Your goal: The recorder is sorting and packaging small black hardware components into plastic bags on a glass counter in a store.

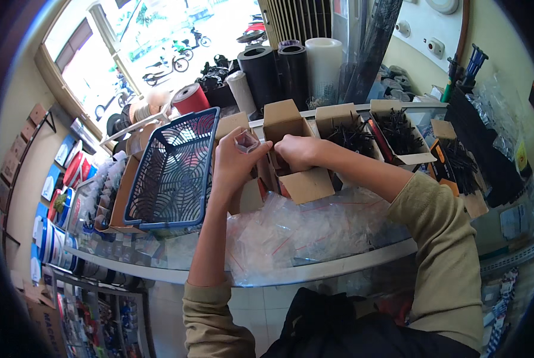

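My left hand (235, 161) grips a small clear plastic bag (247, 142), its mouth spread wide and facing up. My right hand (298, 152) reaches into an open cardboard box (285, 117) whose near flap (307, 184) is folded down; its curled fingertips are hidden, so I cannot see whether they hold anything. Below the left hand stands another open cardboard box (249, 197), partly covered by that hand. Clear plastic bags with red seal lines (289, 228) lie in a loose heap on the glass counter, just in front of the boxes.
An open blue plastic basket (168, 179) stands to the left. Open boxes of thin black pieces, apparently screws (350, 136), line the counter's right half. Black rolls (260, 76) and a translucent roll (324, 67) stand behind. The counter's pale front edge (320, 270) curves before me.
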The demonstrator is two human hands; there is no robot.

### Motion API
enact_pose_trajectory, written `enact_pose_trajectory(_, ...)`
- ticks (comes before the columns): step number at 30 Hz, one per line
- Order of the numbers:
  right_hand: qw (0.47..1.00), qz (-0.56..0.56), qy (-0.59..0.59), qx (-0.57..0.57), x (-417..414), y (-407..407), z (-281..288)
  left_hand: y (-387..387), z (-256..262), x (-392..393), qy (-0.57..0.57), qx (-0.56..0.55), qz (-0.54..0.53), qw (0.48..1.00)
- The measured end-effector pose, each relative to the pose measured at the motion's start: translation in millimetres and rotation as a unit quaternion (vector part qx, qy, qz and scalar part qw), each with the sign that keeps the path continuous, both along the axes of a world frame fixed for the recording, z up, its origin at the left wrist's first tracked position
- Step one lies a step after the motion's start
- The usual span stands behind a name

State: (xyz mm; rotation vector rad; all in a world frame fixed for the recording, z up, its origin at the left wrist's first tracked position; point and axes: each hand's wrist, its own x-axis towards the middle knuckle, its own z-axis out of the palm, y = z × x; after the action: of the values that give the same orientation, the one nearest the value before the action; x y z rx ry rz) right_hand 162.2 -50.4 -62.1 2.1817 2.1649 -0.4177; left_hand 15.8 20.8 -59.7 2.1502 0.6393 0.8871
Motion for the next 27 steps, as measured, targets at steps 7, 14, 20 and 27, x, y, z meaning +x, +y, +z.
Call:
enact_pose_trajectory(7,0.995,-0.022,0.096,0.023,10.7,-10.4,35.6,3.0,1.7,-2.9,-0.038,-0.054,-0.039,0.997)
enact_pose_trajectory(14,0.863,-0.072,0.488,0.107,38.3,-23.5,58.2,-3.3,8.0,-1.8,-0.072,-0.041,-0.076,0.994)
enact_pose_trajectory(20,0.748,-0.093,0.64,0.151,38.1,-27.5,51.4,-7.9,8.9,-1.4,-0.043,-0.015,-0.086,0.995)
enact_pose_trajectory(27,0.744,-0.117,0.631,0.183,33.1,-31.1,52.6,-13.6,10.4,9.5,-0.045,-0.018,-0.065,0.997)
